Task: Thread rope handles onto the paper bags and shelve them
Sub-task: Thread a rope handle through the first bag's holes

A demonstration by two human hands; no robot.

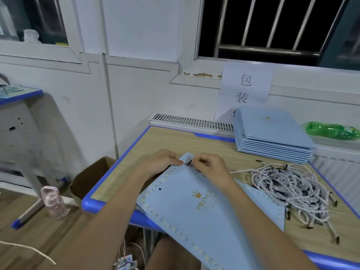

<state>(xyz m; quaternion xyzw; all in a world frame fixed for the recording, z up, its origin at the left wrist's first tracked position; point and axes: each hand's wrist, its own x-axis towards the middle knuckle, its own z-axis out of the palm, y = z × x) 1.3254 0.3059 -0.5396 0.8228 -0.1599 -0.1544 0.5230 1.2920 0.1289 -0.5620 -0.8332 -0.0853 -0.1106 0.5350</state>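
Both hands are at the far corner of the flat blue paper bag (196, 207), which lies on the surface (175, 141) with its near end hanging over the edge. The left hand (163, 162) pinches that corner, its grip narrow on the paper. The right hand (208, 167), fingers curled tight, pinches the dark tip of a rope handle (188, 163) right at the bag's corner, between the two hands. At three o'clock of the hands lies the pile of loose rope handles (292, 190). At one o'clock, well apart, sits the stack of bags (272, 135).
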